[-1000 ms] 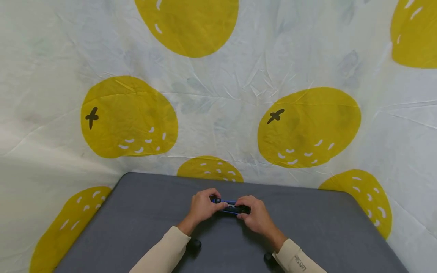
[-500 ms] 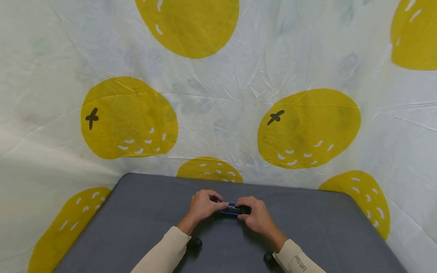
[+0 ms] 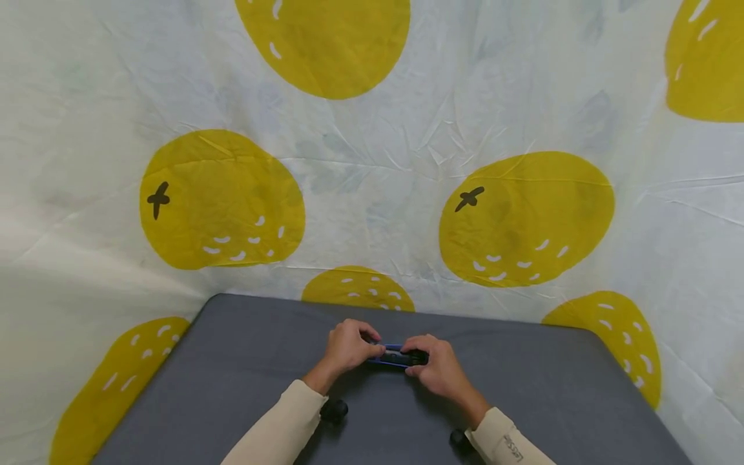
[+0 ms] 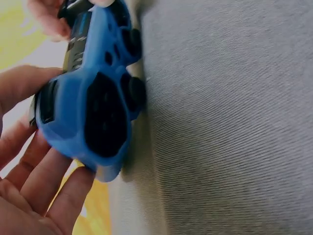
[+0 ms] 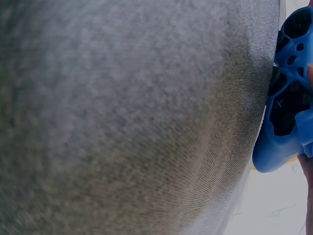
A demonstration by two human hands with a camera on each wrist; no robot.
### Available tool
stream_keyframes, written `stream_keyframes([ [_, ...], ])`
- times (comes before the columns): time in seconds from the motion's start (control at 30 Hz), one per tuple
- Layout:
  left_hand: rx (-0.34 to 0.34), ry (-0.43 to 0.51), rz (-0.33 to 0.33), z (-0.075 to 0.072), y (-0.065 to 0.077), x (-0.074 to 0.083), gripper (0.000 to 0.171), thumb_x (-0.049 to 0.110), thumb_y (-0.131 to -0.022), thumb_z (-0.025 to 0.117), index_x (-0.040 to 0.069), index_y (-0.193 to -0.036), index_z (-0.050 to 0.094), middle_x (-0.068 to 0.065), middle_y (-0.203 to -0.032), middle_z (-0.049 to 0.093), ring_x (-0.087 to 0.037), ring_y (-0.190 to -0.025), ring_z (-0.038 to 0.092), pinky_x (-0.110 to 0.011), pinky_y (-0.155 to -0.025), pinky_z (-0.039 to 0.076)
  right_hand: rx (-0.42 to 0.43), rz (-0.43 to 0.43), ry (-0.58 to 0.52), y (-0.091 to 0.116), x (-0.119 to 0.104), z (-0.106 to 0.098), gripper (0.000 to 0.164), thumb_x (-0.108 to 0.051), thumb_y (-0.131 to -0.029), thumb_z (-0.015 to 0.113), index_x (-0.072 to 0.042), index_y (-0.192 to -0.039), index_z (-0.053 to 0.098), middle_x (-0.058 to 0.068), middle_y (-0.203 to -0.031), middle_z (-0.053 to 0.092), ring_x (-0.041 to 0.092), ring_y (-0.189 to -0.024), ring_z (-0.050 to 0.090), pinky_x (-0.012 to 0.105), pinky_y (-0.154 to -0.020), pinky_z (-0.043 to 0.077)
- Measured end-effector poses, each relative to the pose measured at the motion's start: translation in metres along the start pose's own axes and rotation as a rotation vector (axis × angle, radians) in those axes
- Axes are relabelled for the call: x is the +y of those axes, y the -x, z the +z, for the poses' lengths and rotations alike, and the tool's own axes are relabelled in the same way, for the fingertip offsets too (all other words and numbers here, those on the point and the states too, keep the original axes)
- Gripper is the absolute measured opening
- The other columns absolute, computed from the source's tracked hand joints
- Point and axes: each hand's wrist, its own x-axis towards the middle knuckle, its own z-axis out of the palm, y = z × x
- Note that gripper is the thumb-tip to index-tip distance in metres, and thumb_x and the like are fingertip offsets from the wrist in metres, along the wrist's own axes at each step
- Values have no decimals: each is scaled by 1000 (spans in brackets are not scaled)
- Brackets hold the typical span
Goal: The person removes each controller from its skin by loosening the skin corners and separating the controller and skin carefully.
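Observation:
A game controller point(image 3: 394, 357) in a blue sleeve is held between both hands near the table's far side. My left hand point(image 3: 347, 345) holds its left end, with thumb and fingers bent around it. In the left wrist view the controller point(image 4: 68, 120) stands on edge, its black direction pad and sticks facing the table; left fingers point(image 4: 46, 178) touch its grip. My right hand point(image 3: 437, 368) grips the right end, covering much of it. The right wrist view has the controller point(image 5: 276, 154) cut off at the edge, with its button side showing and most of the right hand out of frame.
A dark grey cloth-covered table point(image 3: 558, 387) lies under the hands. Behind it hangs a white sheet point(image 3: 372, 213) with yellow fruit prints. Black round wrist devices point(image 3: 334, 411) sit below both beige cuffs.
My left hand has shifted slightly, and its fingers now hide the black part of the controller's left end that showed a second ago. The right hand stays almost still.

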Motion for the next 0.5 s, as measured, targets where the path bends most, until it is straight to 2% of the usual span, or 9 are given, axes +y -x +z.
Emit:
stream_keyframes([
  [0.2,-90,-42,65,-7,-6,3,2,31,-80,83,29,-78,82,17,-74,74,-1,-66,60,-36,-78,50,-11,5,-6,0,1,0,39,3,-70,91,-19,-100,80,-4,-107,79,17,-96,70,35,-87,59],
  [0.4,-165,-94,146,-12,-6,4,9,29,-87,76,31,-84,84,16,-85,76,0,-72,59,-30,-73,47,0,-11,-4,0,0,0,39,4,-69,91,-18,-100,80,-3,-106,79,17,-95,70,34,-86,59],
  [0.5,-187,-97,156,-13,-5,4,14,28,-89,71,32,-87,85,14,-90,75,-1,-74,59,-32,-75,48,7,-15,2,1,1,0,39,3,-69,92,-18,-100,80,-3,-106,79,17,-95,70,34,-86,59],
])
